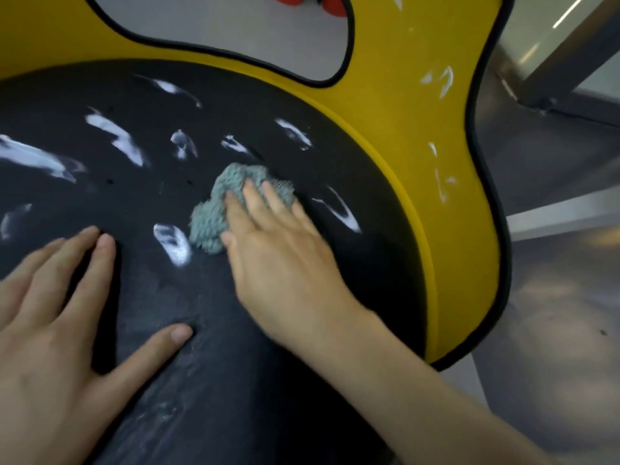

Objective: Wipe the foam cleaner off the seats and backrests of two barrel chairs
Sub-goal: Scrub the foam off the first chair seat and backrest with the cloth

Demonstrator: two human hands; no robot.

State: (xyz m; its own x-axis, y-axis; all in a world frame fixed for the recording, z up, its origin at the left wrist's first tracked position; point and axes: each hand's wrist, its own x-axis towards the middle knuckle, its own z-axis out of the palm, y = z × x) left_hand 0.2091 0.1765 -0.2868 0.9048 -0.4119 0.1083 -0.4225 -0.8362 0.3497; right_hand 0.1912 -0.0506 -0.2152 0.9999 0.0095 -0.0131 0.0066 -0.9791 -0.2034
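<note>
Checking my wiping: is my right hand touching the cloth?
Touching. Head view shows the right hand lying flat on the cloth, pressing it onto the seat.

The seat [208, 330] is black, streaked with white foam [114, 135]; the backrest [402, 95] is yellow, black-piped; the cloth [214, 216] grey-green.

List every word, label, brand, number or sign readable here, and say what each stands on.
No readable text anywhere in this view.
The dark seat: only white foam streaks, no print.
The yellow backrest: foam smears and black piping, no logo or label.
The cloth under the right hand: no tag shows.
The red shapes seen through the backrest opening: blurred, no lettering can be made out.
</note>
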